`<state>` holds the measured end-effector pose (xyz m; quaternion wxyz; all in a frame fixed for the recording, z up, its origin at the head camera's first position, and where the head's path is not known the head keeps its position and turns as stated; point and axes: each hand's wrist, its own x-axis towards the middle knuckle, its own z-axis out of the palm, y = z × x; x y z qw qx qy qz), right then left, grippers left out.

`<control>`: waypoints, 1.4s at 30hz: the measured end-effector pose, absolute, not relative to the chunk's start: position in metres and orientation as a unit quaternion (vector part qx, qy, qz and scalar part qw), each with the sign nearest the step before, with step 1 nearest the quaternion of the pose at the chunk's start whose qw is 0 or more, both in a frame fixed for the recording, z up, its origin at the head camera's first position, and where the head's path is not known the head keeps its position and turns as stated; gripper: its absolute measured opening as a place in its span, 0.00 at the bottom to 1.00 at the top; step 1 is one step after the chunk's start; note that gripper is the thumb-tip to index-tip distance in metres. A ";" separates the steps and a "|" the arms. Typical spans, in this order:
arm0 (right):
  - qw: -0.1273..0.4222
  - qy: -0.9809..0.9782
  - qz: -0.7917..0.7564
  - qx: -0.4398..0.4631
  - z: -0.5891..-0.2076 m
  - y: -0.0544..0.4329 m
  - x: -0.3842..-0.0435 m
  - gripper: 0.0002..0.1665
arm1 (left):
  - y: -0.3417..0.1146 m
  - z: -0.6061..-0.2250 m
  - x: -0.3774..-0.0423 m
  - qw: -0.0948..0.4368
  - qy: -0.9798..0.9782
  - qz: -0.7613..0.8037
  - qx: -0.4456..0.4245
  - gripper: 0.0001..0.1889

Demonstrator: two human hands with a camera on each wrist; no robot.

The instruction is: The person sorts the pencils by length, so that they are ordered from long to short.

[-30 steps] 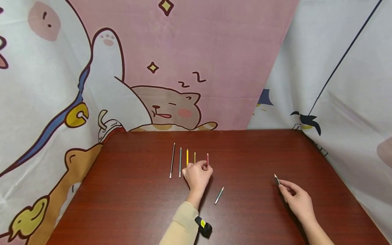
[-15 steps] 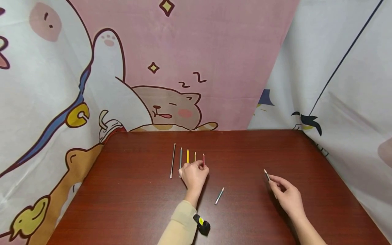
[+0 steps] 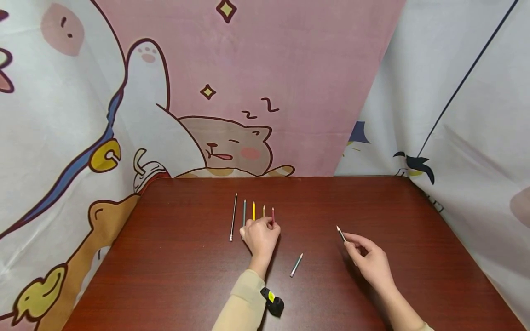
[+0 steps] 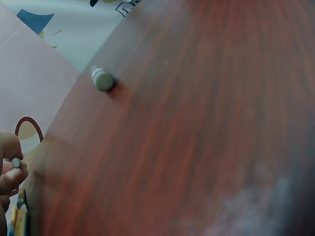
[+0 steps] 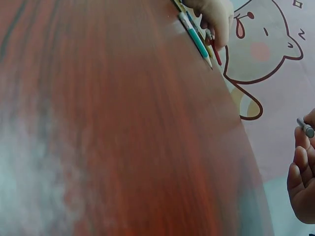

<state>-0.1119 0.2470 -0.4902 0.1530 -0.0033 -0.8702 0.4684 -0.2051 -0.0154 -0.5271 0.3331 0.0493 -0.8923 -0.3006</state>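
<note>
In the head view my left hand (image 3: pixel 261 236) pinches a short red pencil (image 3: pixel 273 214) at the right end of a row of pencils. My right hand (image 3: pixel 371 262) holds a dark pencil (image 3: pixel 341 233) between thumb and fingers, its sharpened tip aimed up and left. Only the blunt end of that pencil (image 5: pixel 308 130) shows in the right wrist view. The row also has a long black pencil (image 3: pixel 233 217), a teal one (image 3: pixel 244 212), a yellow one (image 3: pixel 254 210) and an olive one (image 3: pixel 263 211). My left hand hides some of their lower ends.
A short teal pencil (image 3: pixel 296 265) with a white eraser end lies slanted on the brown table (image 3: pixel 165 276), between both hands. A printed cloth (image 3: pixel 310 92) hangs along the table's back and sides.
My right hand has moved left across the table with the dark pencil. My left hand has shifted slightly left, bringing the red pencil closer to the olive one.
</note>
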 end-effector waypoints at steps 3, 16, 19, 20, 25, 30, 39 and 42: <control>0.154 -0.866 0.475 0.004 -0.489 0.243 -0.113 0.12 | -0.016 -0.528 -0.206 0.341 -0.890 -0.297 0.049 0.03; 0.156 -0.863 0.480 0.013 -0.489 0.237 -0.117 0.11 | -0.016 -0.528 -0.206 0.342 -0.893 -0.288 0.053 0.03; 0.159 -0.861 0.482 0.015 -0.490 0.235 -0.118 0.11 | -0.016 -0.529 -0.206 0.344 -0.892 -0.288 0.052 0.04; 0.160 -0.861 0.482 0.015 -0.491 0.234 -0.119 0.11 | -0.016 -0.529 -0.206 0.344 -0.892 -0.288 0.052 0.04; 0.146 -0.862 0.485 0.012 -0.493 0.229 -0.123 0.11 | -0.017 -0.532 -0.207 0.344 -0.894 -0.282 0.050 0.04; 0.127 -0.860 0.495 0.012 -0.494 0.219 -0.132 0.12 | -0.018 -0.533 -0.208 0.339 -0.898 -0.277 0.046 0.05; 0.117 -0.856 0.502 0.030 -0.497 0.199 -0.148 0.12 | -0.017 -0.532 -0.206 0.333 -0.902 -0.270 0.043 0.05; 0.116 -0.855 0.504 0.035 -0.499 0.195 -0.152 0.11 | -0.017 -0.533 -0.206 0.330 -0.905 -0.267 0.043 0.04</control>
